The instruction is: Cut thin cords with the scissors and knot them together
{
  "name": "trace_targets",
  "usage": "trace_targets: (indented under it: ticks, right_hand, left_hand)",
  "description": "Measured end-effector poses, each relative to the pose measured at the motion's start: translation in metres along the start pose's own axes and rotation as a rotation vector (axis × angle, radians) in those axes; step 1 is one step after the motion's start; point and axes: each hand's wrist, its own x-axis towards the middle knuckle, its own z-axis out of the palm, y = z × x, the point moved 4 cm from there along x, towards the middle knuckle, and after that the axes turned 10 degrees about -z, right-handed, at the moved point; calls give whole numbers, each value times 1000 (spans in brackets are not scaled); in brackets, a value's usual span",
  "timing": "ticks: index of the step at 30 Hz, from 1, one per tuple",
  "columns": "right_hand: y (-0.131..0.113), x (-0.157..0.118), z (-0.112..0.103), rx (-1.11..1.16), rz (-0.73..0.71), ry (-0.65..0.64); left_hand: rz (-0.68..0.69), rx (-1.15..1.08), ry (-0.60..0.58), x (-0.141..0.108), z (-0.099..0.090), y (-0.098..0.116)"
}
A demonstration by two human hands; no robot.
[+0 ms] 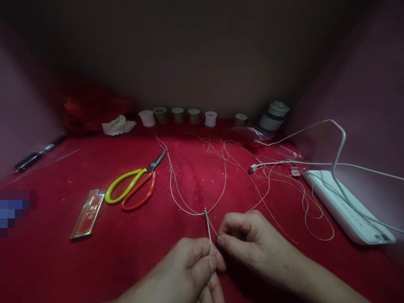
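Observation:
My left hand (195, 269) pinches a white cord (208, 231) between thumb and fingers, near the front of the red cloth. To its right, my right hand (252, 240) grips a thin tan cord (213, 227) with thumb and forefinger closed. Both cords run up to a small knot (205, 211) just beyond the fingertips. From that knot a white strand and tan strands curve away across the cloth, the white one reaching toward the scissors' tip. More tan cord lies in loose loops to the right. The strand ends inside my hands are hidden.
Scissors with yellow and red handles (139, 189) lie left, beside a clear packet (88, 216). Several thread spools (177, 115) and a white jar (274, 116) line the back. At right are a white power strip (350, 210) and white cables (341, 147). A dark pen (39, 153) lies far left.

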Motion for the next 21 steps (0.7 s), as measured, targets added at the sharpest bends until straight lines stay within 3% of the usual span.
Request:
trace_targets:
  ticks: [21]
  right_hand:
    - [-2,-1,0,25,-1,9]
  left_hand:
    - [44,74,-38,-1,2,5]
